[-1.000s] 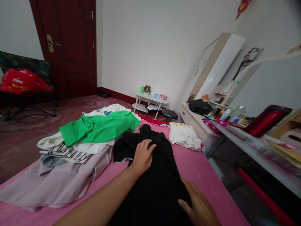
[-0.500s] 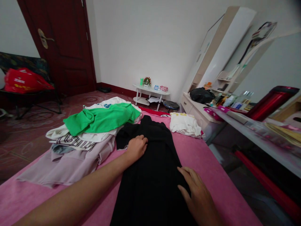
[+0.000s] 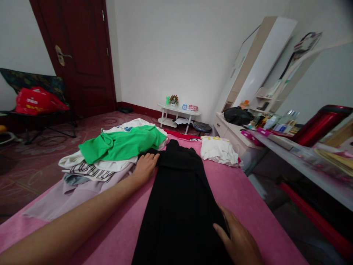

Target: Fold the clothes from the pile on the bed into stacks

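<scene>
Plainly, left hand (image 3: 145,166) and right hand (image 3: 237,240) lie flat — grip spread — on black garment (image 3: 179,198).

The left hand (image 3: 145,166) lay palm down, fingers together, at the end of a bare, fully outstretched forearm, while the right hand (image 3: 239,241) rested close in, flat, with fingers loosely spread

Matt black ribbed cloth garment (image 3: 179,198), soft pink matt bedspread (image 3: 237,191), bright green cotton-like shirt (image 3: 121,145), dark red varnished wooden door (image 3: 82,55), glossy red metallic flask (image 3: 320,125), shiny red plastic bag (image 3: 38,101)
</scene>
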A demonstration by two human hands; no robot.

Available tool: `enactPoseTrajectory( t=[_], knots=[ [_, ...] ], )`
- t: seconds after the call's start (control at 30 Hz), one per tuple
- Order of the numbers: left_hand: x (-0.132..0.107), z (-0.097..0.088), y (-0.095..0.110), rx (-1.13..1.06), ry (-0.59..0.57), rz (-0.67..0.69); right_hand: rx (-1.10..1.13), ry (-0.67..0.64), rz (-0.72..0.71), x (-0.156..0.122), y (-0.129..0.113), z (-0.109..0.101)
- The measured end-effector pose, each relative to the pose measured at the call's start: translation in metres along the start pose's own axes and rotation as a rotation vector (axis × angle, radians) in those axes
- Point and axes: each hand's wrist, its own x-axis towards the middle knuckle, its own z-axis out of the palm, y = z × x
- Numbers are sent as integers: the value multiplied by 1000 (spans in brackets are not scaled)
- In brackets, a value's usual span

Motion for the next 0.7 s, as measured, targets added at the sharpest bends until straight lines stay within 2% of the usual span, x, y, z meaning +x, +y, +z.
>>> enactPoseTrajectory(
  t=[0.1, 0.2, 0.27, 0.33, 0.4, 0.43, 0.5, 0.6, 0.7],
  knots=[
    [21, -9, -4, -38, -73, 18, 269, -91, 146, 0, -9, -4],
    [52, -34, -10, -73, -34, 23, 505, -72, 218, 10, -38, -23],
    [75, -59, -16, -116, 71, 28, 603, -67, 219, 18, -62, -38],
    [97, -83, -23, -204, 239, 68, 664, -106, 207, 23, -86, -47],
    [113, -100, -31, -275, 355, 129, 696, -190, 201, 23, -105, -43],
    [118, -105, -35, -287, 377, 157, 709, -248, 199, 21, -112, -36],
    [121, -106, -44, -269, 373, 201, 734, -394, 181, 14, -122, -17],
    [112, -96, -59, -179, 316, 247, 769, -631, 117, 7, -127, 3],
    [97, -84, -74, -58, 265, 232, 820, -824, 61, 11, -126, -3]
  ],
)
